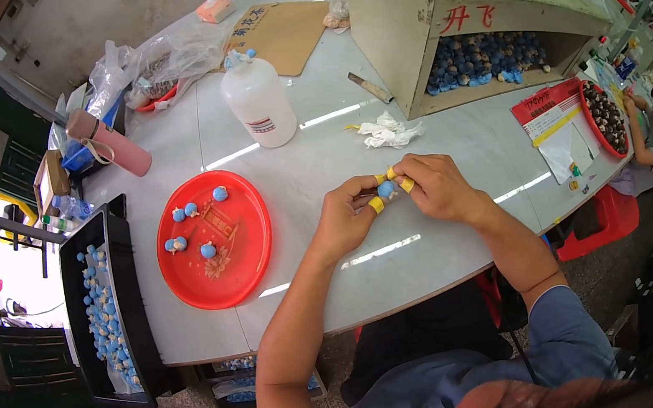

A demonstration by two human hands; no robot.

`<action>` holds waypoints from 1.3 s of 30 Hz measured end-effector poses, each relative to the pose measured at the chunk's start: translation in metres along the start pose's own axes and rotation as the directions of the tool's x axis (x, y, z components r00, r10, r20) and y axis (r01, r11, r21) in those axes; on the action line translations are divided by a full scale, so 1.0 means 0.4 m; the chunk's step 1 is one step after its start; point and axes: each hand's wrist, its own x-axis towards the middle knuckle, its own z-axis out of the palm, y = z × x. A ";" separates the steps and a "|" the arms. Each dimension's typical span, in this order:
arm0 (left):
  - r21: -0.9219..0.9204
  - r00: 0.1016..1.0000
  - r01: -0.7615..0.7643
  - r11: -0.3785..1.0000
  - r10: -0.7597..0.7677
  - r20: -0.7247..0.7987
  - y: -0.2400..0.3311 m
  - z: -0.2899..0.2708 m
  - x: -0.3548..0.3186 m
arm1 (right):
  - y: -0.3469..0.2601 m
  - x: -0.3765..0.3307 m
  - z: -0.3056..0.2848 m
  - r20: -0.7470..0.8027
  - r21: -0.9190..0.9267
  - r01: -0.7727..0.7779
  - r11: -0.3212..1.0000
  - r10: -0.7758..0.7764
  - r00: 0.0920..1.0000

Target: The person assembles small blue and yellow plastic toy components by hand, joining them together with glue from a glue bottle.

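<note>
So I'm standing here watching someone bending over a smooth grey table [390, 287], and a small blue piece [386, 189], roundish with pale bits sticking out, is sitting right between their fingertips. Left hand [343, 220] is pinching it from one side, right hand [441, 188] from the other, both closing in narrow, with matte yellow wraps [377, 205] circling several fingers. Beyond the hands, a crumpled white cloth [388, 132] is lying in soft folds. Off to the left, a shiny round red tray [247, 266] is holding similar blue balls [208, 250], and a cloudy plastic bottle [257, 100] is standing behind.
</note>
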 end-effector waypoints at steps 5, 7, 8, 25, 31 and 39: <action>0.078 0.998 -0.055 0.995 0.057 -0.025 -0.004 -0.002 0.000 | -0.003 0.007 -0.008 -0.007 0.002 0.112 0.994 -0.112 0.994; 0.101 0.997 -0.074 0.992 0.076 -0.022 -0.001 0.001 -0.001 | -0.009 0.006 -0.010 0.011 -0.051 0.130 0.990 -0.130 0.992; 0.126 0.995 -0.093 0.988 0.096 -0.017 0.003 0.003 -0.002 | -0.011 0.006 -0.012 0.027 -0.105 0.147 0.983 -0.145 0.989; 0.239 0.974 -0.190 0.952 0.213 -0.074 0.009 0.006 0.000 | -0.021 0.020 -0.019 0.394 0.603 -0.635 0.483 0.512 0.763; 0.414 0.933 -0.266 0.871 0.340 -0.115 0.020 0.016 -0.006 | -0.017 0.004 0.001 0.491 0.713 -0.663 0.229 0.511 0.705; 0.536 0.882 -0.337 0.774 0.459 -0.109 0.018 0.018 -0.005 | -0.015 0.002 0.014 0.508 0.768 -0.634 0.094 0.515 0.691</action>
